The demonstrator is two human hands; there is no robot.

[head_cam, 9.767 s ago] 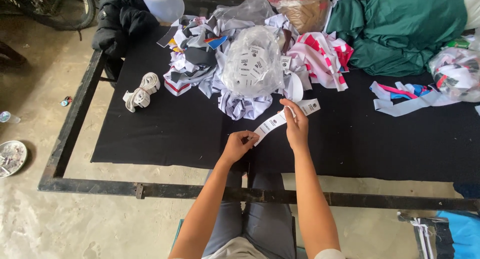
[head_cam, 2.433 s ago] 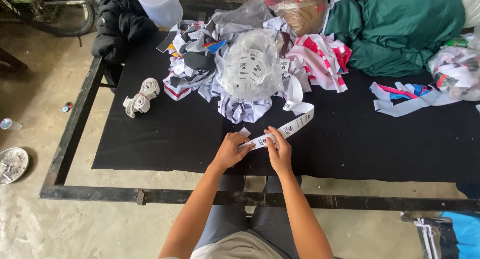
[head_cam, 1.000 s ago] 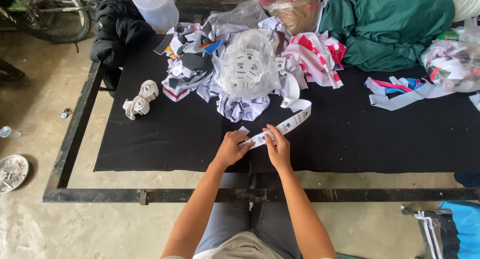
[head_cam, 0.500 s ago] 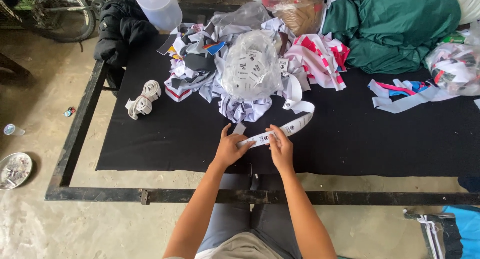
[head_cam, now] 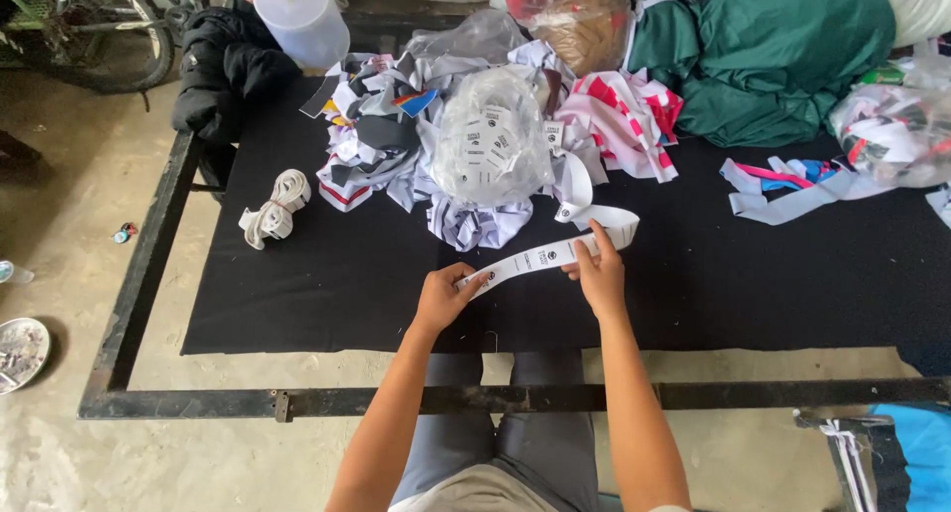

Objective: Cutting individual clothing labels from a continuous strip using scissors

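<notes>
A long white label strip [head_cam: 543, 256] with dark printed marks stretches between my two hands over the black table top [head_cam: 327, 284]. My left hand [head_cam: 444, 296] pinches the strip's near end. My right hand [head_cam: 600, 272] grips it further along, where the strip loops back toward a heap of fabric scraps. A clear plastic bag of white printed tags [head_cam: 492, 152] sits just beyond the strip, on top of the scraps.
A rolled bundle of white strip [head_cam: 275, 207] lies at the left. Green cloth [head_cam: 783, 66], pink-and-white fabric [head_cam: 624, 121], a black jacket [head_cam: 223, 71], a white plastic jug [head_cam: 300, 17] and loose ribbons [head_cam: 792, 190] crowd the back. A black metal frame [head_cam: 297, 403] edges the table.
My hands have drawn apart along the strip, the right one moving out to the right, so a longer stretch lies flat between them.
</notes>
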